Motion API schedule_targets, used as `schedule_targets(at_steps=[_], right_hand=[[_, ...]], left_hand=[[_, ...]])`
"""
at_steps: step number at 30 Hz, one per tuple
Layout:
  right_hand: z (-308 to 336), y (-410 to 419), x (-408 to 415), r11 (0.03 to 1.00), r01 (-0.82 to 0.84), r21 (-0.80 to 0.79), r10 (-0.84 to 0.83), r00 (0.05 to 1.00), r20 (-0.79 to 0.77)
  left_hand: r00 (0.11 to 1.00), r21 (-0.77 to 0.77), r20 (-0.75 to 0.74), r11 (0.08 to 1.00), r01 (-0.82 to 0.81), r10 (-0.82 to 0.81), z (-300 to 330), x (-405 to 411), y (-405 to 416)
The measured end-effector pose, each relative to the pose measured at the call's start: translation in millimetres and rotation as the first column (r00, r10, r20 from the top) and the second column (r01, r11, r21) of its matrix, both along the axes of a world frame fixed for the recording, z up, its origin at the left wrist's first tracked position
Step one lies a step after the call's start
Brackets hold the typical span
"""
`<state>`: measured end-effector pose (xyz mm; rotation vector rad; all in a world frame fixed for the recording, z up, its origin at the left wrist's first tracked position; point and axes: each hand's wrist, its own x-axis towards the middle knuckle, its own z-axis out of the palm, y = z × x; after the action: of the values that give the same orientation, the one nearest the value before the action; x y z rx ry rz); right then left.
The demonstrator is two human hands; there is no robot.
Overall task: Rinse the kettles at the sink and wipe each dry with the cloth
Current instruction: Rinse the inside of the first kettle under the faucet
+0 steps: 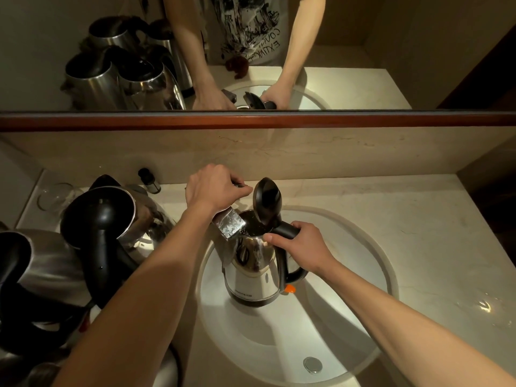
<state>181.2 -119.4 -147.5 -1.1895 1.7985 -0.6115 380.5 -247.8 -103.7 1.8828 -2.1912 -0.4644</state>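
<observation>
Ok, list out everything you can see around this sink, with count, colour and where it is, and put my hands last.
Kettle under the tap: one, steel with black handle and open black lid, held over the sink.
Other kettles: at least two, steel and black, crowded on the counter at left.
Tap spout: one, chrome, over the held kettle's mouth.
Sink: one, white, oval, set in the counter.
Drain plug: one, chrome, near end of the sink.
Glass: one, clear, far left of the counter.
Small bottle: one, dark cap, by the back wall.
Mirror: one, above the backsplash.
Cloth: none clearly seen.
Left hand: on the tap lever.
Right hand: grips the kettle handle.
</observation>
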Motion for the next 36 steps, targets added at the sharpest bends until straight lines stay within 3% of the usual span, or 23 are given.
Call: schedule_targets(at_steps=[13, 28, 30, 33, 36], right_hand=[[10, 9, 16, 1.000, -0.019, -0.016, 0.019, 0.999, -0.036], [0, 27, 8, 0.998, 0.051, -0.048, -0.049, 0.998, 0.036], [-2, 31, 6, 0.997, 0.060, -0.051, -0.057, 0.997, 0.053], [-2, 38, 2, 0.995, 0.074, -0.067, -0.070, 0.995, 0.066], [5, 46, -4, 0.993, 0.095, -0.076, -0.088, 0.993, 0.084]], left_hand=[[0.999, 0.000, 0.023, 0.999, 0.046, -0.046, 5, 2, 2], [0.996, 0.029, -0.011, 0.996, 0.088, -0.087, 5, 7, 10], [0.989, 0.070, -0.119, 0.993, 0.095, -0.086, 8, 9, 10], [0.851, 0.115, -0.524, 0.990, 0.084, -0.011, 30, 7, 25], [0.753, 0.062, -0.649, 0.978, 0.201, -0.114, 51, -3, 49]])
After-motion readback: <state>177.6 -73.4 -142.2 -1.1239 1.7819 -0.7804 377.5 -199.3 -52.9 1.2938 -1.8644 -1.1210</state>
